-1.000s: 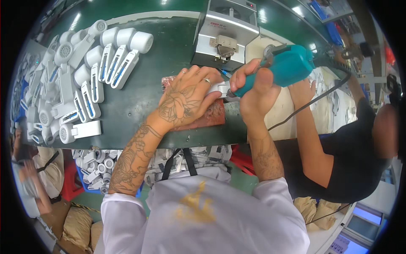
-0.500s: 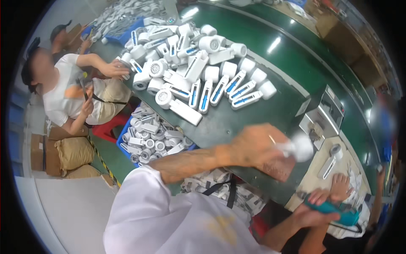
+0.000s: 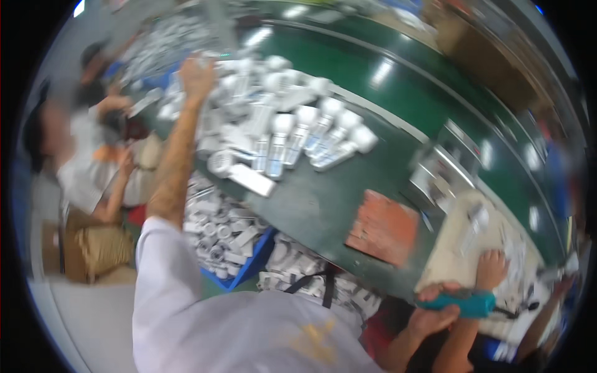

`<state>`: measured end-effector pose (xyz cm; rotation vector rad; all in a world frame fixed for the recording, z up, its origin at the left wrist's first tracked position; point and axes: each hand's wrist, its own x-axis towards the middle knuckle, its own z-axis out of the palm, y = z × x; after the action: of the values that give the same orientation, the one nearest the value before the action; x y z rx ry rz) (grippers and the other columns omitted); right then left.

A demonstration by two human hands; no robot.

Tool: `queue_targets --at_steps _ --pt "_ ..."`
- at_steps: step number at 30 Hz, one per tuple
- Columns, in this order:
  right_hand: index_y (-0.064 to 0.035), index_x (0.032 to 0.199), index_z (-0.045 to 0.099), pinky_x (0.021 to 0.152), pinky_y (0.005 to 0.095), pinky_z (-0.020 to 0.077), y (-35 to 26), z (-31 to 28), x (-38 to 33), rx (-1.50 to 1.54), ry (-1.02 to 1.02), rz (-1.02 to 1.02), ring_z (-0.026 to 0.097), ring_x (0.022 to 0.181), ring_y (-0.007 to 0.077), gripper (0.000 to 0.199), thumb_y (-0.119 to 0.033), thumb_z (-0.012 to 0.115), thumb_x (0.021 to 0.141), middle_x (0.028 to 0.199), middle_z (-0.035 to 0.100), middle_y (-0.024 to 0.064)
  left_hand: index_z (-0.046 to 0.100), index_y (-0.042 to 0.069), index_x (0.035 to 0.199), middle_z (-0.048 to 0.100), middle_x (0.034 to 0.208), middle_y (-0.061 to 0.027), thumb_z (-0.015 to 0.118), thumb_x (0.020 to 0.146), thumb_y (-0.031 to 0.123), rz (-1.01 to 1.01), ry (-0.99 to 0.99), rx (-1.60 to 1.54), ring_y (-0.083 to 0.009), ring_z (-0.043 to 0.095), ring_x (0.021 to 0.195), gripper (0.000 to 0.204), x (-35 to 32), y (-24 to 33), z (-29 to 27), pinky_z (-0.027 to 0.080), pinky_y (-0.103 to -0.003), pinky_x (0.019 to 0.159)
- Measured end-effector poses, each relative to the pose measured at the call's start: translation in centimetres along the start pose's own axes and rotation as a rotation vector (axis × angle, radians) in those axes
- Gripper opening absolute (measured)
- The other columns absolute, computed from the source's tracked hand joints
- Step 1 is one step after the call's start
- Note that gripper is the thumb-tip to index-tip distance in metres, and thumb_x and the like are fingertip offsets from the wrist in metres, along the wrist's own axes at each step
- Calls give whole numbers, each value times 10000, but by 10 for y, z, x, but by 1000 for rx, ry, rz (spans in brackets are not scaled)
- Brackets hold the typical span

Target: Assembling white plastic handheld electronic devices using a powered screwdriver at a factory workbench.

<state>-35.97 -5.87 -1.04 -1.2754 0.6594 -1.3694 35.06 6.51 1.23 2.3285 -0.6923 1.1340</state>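
My left arm stretches far left over the table, and my left hand (image 3: 198, 76) is at the far edge of the heap of white handheld fans (image 3: 239, 118). Motion blur smears its fingers, so its grip is unclear. At the lower right my right hand (image 3: 433, 320) is closed round a teal electric screwdriver (image 3: 472, 303), its fingers on the far side and thumb nearer me. Several fans with blue-marked handles (image 3: 297, 144) lie in a fanned row at the heap's right. A reddish square pad (image 3: 383, 227) lies on the green table in front of me.
A blue crate (image 3: 254, 258) of white parts stands below the table edge. At right are a metal box-like device (image 3: 441, 177), a beige mat (image 3: 457, 245) with another fan (image 3: 476, 224), and a co-worker's hand (image 3: 491, 268). Another person (image 3: 93, 165) sits at left.
My left hand has swung from over the reddish pad, where it held a white fan, far left to the heap. My right hand stays around the screwdriver. The view has turned slightly.
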Motion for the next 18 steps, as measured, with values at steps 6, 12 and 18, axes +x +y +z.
queue_targets --at_steps 6,12,18 --pt "69 1078 575 569 325 493 -3 19 1 183 42 158 617 651 220 663 -467 817 771 772 629 122 601 4 1260 672 1180 -140 655 930 115 294 -377 -1025 -237 626 1112 353 -70 265 -151 463 -347 977" --pt "81 1089 586 614 310 482 -17 6 -6 188 -1 173 619 695 198 705 -497 820 761 764 614 99 607 -10 1137 665 1042 -194 616 935 354 870 -1026 -1293 -349 660 975 416 -207 481 -180 531 -402 862" --pt "75 1034 563 572 324 487 -30 4 -28 -21 91 126 581 621 195 748 -597 756 768 700 584 93 626 -8 1086 667 1047 -202 641 876 500 753 -1094 -901 -344 644 1027 549 -275 603 -151 520 -413 899"
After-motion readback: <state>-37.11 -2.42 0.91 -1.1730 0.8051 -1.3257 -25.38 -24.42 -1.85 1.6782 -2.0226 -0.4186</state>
